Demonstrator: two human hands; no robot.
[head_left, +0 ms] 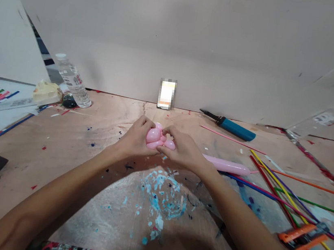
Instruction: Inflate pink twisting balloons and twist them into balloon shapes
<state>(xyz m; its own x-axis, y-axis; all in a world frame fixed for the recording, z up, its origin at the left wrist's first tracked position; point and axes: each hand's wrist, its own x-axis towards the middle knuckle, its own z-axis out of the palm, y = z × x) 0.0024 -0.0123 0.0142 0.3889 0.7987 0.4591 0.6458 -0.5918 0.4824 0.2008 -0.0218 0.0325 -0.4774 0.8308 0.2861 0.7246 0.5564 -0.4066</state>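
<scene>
Curling partly closed, both hands (135, 136) (183, 146) grip the twisted pink balloon (154, 135) between them.

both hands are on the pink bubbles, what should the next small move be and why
Probably a small tightening twist with the right hand, while the left hand steadies the pink bubbles: both hands grip them closely, and the straight pink length further right shows no twists. Whether it joins them is hidden.

I get dim, greyish light: soft shadows darken the table (69, 141), sheen pales its near part, the pixelated screen (167, 94) glares, right-hand corners fade black.
</scene>
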